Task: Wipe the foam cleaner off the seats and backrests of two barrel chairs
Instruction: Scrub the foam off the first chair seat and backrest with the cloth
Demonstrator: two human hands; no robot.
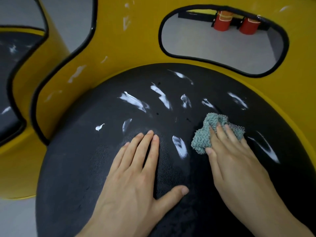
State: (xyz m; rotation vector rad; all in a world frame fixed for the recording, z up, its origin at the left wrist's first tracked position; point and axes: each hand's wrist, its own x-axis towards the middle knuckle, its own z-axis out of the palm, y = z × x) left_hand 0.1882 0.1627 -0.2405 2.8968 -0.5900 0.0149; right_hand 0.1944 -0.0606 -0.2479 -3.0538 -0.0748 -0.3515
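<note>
While the left hand (135, 168) is laid flat on the black seat (77, 168), fingers straight and close together and thumb spread toward 3 o'clock, nothing is held by it. The right hand (234, 154) is stretched forward at 3 o'clock from the left, and its fingers are laid nearly straight over a crumpled grey-green cloth (203, 134), which is pressed onto the seat; the thumb is set against the cloth's near edge, and no closed grasp is seen. The seat is domed and pebbled, and it is marked with white foam streaks (133, 100), most at 12 o'clock from the hands, one between them. A yellow backrest (130, 40) edged in black piping is curved round the seat from 9 to 2 o'clock and is dotted with white smears. It is pierced at 1 o'clock by an oval cut-out (213, 41), through which two red cylinders (222, 21) are seen. A second chair (56, 52) is placed at 9 o'clock, its dark seat also streaked. Most of the cloth is bunched at 11 o'clock from the right hand's fingertips.
</note>
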